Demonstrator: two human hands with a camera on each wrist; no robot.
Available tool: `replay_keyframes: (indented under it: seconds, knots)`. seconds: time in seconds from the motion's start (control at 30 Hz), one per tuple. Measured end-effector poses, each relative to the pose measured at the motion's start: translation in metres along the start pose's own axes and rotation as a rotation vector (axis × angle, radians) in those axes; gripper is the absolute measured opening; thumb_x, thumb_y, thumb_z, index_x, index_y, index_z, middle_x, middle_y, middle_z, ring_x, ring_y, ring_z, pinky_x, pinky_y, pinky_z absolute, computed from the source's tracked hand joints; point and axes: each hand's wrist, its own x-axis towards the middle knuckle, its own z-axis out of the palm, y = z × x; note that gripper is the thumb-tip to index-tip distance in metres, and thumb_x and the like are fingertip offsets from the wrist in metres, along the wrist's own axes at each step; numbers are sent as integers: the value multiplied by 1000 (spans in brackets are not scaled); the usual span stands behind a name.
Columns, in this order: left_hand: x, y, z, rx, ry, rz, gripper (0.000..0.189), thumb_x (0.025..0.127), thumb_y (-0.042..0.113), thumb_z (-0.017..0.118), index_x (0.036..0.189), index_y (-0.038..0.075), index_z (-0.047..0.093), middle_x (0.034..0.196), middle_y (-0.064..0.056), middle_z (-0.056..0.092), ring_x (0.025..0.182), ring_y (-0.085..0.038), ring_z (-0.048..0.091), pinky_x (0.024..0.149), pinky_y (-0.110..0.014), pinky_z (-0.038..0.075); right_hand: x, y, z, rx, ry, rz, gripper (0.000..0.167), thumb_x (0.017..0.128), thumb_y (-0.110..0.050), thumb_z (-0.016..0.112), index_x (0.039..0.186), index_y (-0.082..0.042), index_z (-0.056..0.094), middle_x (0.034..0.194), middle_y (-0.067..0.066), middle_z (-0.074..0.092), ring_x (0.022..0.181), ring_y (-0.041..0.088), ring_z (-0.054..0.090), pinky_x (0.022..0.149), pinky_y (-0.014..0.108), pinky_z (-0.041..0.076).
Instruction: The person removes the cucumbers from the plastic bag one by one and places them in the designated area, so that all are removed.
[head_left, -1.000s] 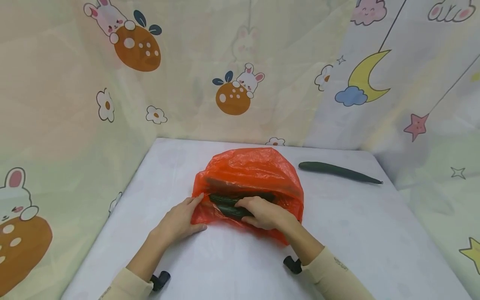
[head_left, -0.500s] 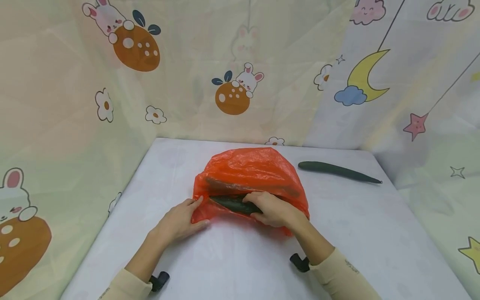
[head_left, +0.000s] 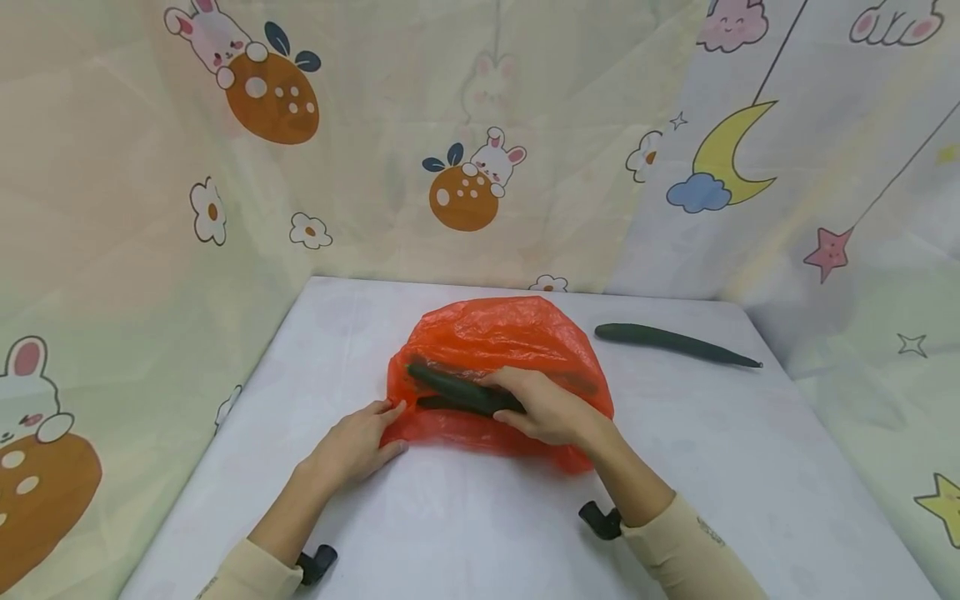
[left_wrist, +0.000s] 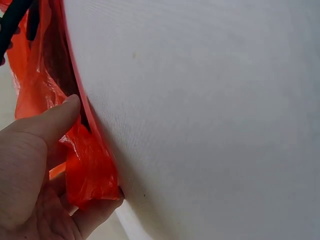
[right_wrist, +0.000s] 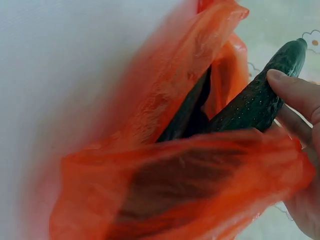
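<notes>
With my right hand point(head_left: 540, 408) I grip a dark green cucumber point(head_left: 453, 387), thumb on one side and fingers curled round the other. It lies slanted at the mouth of a crumpled red plastic bag point(head_left: 510, 325); seen from my right wrist, one end stands clear while the lower part passes behind the film. My left hand point(head_left: 348, 442) pinches the bag's edge at the left end of its mouth, thumb against one face and fingers against the other. Just beside the cucumber I hold, a second cucumber point(head_left: 438, 403) shows in the opening, and dark shapes show through the film. Farther off to my right, well apart from the bag, a long, slightly bent cucumber point(head_left: 675, 343) lies on the white table point(head_left: 465, 533). Behind it hangs cloth point(head_left: 375, 125) printed with rabbits and flowers.
</notes>
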Motion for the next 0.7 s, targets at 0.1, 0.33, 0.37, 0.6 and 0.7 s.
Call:
replay_keyframes:
  seconds: [0.1, 0.33, 0.37, 0.6, 0.7]
  knots:
    - [0, 0, 0, -6, 5, -2, 69, 95, 37, 74, 152, 8, 50, 153, -19, 50, 140, -40, 50, 112, -57, 44, 4, -3, -3, 16, 1, -25, 52, 94, -16, 76, 143, -20, 58, 138, -13, 60, 127, 7, 56, 108, 34, 50]
    - [-2, -1, 3, -18, 15, -1, 69, 94, 36, 75, 152, 8, 50, 152, -19, 51, 139, -40, 51, 111, -57, 45, 12, -13, -6, 113, 12, -68, 48, 94, -19, 77, 139, -23, 61, 129, -15, 63, 114, 4, 62, 98, 31, 55]
    - [-2, -1, 3, -19, 18, 0, 69, 94, 36, 75, 152, 8, 50, 152, -19, 51, 139, -40, 51, 110, -57, 46, 13, -15, -7, 127, 17, -75, 48, 94, -19, 77, 139, -23, 61, 128, -14, 64, 113, 5, 63, 97, 31, 56]
    - [-1, -2, 3, -35, 19, -4, 70, 93, 37, 75, 152, 11, 50, 152, -18, 52, 139, -40, 51, 109, -58, 46, 16, -27, -17, 197, 44, -101, 48, 94, -21, 78, 139, -26, 62, 130, -12, 64, 109, 10, 68, 93, 31, 58]
    - [-1, -3, 3, -36, 16, -5, 70, 93, 38, 75, 153, 11, 50, 153, -17, 51, 139, -40, 51, 109, -58, 46, 17, -32, -22, 246, 61, -111, 48, 94, -22, 78, 139, -26, 62, 130, -11, 65, 108, 11, 70, 91, 31, 59]
